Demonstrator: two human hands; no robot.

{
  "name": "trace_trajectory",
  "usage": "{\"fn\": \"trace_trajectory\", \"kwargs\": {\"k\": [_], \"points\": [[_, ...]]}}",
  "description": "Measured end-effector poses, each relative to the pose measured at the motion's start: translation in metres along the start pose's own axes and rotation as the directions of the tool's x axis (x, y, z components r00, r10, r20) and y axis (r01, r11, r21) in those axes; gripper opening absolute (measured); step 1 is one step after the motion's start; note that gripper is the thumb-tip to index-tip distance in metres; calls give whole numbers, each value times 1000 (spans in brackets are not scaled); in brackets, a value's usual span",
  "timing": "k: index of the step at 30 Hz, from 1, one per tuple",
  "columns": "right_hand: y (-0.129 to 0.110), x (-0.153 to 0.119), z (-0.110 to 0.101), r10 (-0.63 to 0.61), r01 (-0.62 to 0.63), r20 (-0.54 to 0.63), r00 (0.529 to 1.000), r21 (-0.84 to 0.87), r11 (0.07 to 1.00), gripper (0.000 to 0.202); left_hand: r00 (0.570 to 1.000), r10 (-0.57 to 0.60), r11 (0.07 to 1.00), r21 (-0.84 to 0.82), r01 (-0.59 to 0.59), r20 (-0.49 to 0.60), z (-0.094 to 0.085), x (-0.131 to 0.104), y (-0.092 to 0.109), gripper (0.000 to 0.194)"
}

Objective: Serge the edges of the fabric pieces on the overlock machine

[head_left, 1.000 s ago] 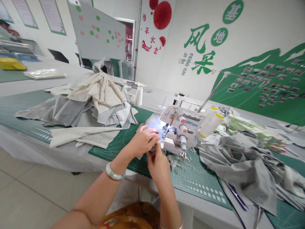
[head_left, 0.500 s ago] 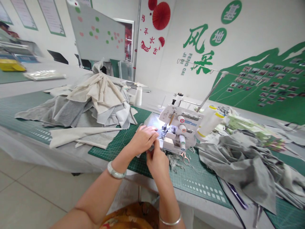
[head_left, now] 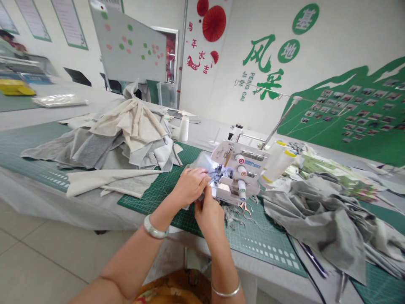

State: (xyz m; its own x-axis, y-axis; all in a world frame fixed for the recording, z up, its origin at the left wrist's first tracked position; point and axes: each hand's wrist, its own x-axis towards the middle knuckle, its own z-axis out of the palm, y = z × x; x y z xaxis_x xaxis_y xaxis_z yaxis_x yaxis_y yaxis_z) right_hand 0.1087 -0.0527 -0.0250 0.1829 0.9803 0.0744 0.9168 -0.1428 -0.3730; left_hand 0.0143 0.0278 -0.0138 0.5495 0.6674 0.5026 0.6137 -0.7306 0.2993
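My left hand (head_left: 192,184) lies over a pale grey piece of fabric (head_left: 200,161) at the lit needle area of a white overlock machine (head_left: 236,169). Its fingers are together and bent down onto the cloth; the thumb is hidden. Close against it, my right hand (head_left: 209,213) pinches the near edge of the same piece, index finger pointing toward the presser foot. Most of the fabric under both hands is hidden. Small scissors (head_left: 245,209) with copper-coloured handles and a tangle of thread trimmings (head_left: 232,216) lie just right of my right hand.
A heap of grey and cream fabric pieces (head_left: 126,131) is on the left, with folded pieces (head_left: 110,180) before it. More grey cloth (head_left: 319,215) piles up at right. Thread cones (head_left: 278,162) stand behind the machine, another cone (head_left: 183,128) further left. Green cutting mats (head_left: 265,240) cover the table.
Both hands stay almost in place at the machine. The view shifts very slightly; nothing is plainly taken up or let go.
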Motion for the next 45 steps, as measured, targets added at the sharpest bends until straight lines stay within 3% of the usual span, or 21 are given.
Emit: {"fn": "trace_trajectory", "kwargs": {"k": [9, 16, 22, 24, 28, 32, 35, 38, 40, 41, 45], "points": [[5, -1, 3, -2, 3, -31, 1000, 46, 999, 50, 1000, -10, 990, -138, 12, 15, 1, -10, -7, 35], [12, -3, 5, -43, 54, -87, 995, 136, 989, 55, 991, -35, 985, -172, 12, -132, 4, -43, -8, 45], [16, -3, 9, -39, 59, -109, 993, 181, 982, 57, 937, 4, 1000, -19, -11, -350, 10, -62, -12, 33], [18, -1, 10, -49, 72, -117, 992, 199, 977, 57, 927, 66, 998, 25, -62, -369, 8, -63, -13, 31], [21, 1, 10, -87, 117, -138, 987, 229, 966, 56, 944, 162, 984, -18, -175, -288, -4, -65, -4, 27], [23, 1, 12, -133, 166, -144, 981, 247, 955, 57, 991, 131, 926, -358, -120, 7, -28, -64, 15, 28], [25, 0, 13, -146, 186, -153, 977, 292, 938, 57, 987, 114, 817, -576, -29, 111, -44, -48, 16, 23], [26, 0, 16, -127, 176, -163, 979, 337, 925, 56, 995, -97, 720, -688, 90, 29, -47, -8, 0, 14], [26, -1, 17, -119, 168, -152, 981, 366, 916, 59, 933, -356, 541, -804, 247, 47, -40, 30, -18, 13], [26, -1, 17, -118, 166, -146, 982, 381, 909, 60, 884, -450, 419, -843, 338, 130, -35, 50, -26, 14], [26, -2, 17, -119, 165, -135, 984, 413, 896, 62, 856, -392, 300, -833, 464, 336, -9, 124, -42, 29]]}}
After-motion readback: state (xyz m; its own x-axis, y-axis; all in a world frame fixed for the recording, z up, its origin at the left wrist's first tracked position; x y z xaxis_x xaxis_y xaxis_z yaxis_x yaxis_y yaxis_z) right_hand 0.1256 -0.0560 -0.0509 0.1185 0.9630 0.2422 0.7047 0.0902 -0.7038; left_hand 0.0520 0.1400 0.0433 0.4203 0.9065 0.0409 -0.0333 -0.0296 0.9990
